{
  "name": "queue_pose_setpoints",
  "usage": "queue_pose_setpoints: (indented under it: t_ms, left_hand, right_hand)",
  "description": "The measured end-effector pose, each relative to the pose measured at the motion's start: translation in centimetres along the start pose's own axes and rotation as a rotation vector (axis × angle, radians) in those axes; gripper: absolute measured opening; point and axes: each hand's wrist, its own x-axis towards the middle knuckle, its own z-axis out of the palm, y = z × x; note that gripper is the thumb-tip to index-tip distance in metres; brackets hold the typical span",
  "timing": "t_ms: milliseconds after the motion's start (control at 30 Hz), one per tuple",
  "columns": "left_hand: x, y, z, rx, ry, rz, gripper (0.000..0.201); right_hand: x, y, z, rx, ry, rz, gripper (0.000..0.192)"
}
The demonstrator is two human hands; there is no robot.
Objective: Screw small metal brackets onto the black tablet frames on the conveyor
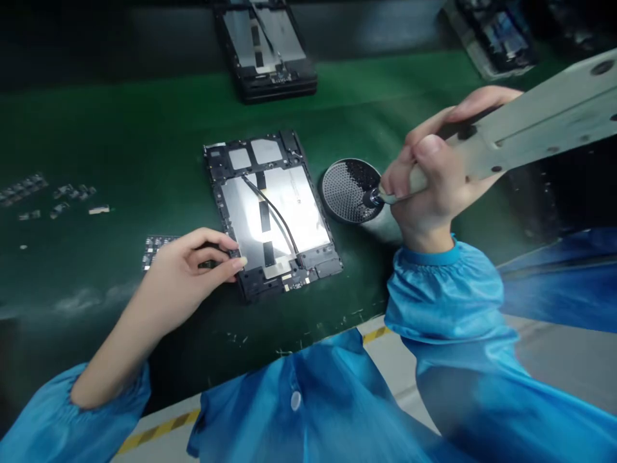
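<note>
Your left hand (193,267) rests its curled fingertips on the near left edge of the open tablet (272,215) on the green mat (120,128). Your right hand (429,186) grips the electric screwdriver (506,138) tight, its tip over the round screw dish (349,191) just right of the tablet.

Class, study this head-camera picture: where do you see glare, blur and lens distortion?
Head view: glare on the opened tablet's silvery plate; the right hand with its screwdriver and the blue sleeve are motion-blurred; the far tablet stack is soft; the table edge bows, showing wide-angle distortion.

open tablets (272,215): 3 | round screw dish (348,190): 1 | screwdriver (506,138): 1
</note>
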Motion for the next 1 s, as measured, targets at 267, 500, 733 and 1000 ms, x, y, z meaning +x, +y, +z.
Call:
queue_pose_setpoints:
  t_ms: [267, 500, 733, 1000]
  left_hand:
    - [0.0, 0.1, -0.1, -0.004, 0.003, 0.005, 0.034]
    - [-0.1, 0.0, 0.1, -0.038, 0.003, 0.025, 0.031]
    - [0.0, -0.2, 0.1, -0.024, -0.023, 0.016, 0.038]
    - [0.2, -0.1, 0.4, -0.052, -0.057, 0.037, 0.034]
  right_hand:
    - [0.0, -0.7, 0.2, 0.044, -0.036, 0.08, 0.033]
    - [-0.3, -0.5, 0.9, 0.012, 0.017, 0.063, 0.044]
    - [-1.0, -0.5, 1.3, -0.07, 0.044, 0.126, 0.046]
    - [-1.5, -1.1, 1.2, -0.118, 0.056, 0.186, 0.049]
